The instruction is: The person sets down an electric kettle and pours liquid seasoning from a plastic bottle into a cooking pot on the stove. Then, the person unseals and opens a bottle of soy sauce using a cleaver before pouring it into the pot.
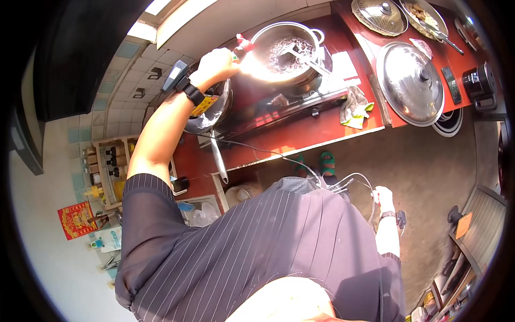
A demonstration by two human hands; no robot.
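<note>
My left hand (217,67) reaches over the stove, its fingers closed on a small red-and-white packet (244,43) beside the rim of a large metal pot (317,36). Dark, bubbling liquid (289,51) fills the pot, and a pale-handled utensil (316,66) leans in it. Below my left wrist, partly hidden, is a frying pan (217,115) with a metal handle; something yellow (204,105) shows by it. My right hand (383,198) hangs low beside my body near some white cables (357,176). Its fingers look curled; glare hides what they hold, if anything.
A cloth (354,107) lies at the red counter's front edge. Further right are a large metal lid (399,88), a glass-lidded pan (375,16), a dish of food (429,21) and a black jug (479,83). A bottle rack (115,166) stands left.
</note>
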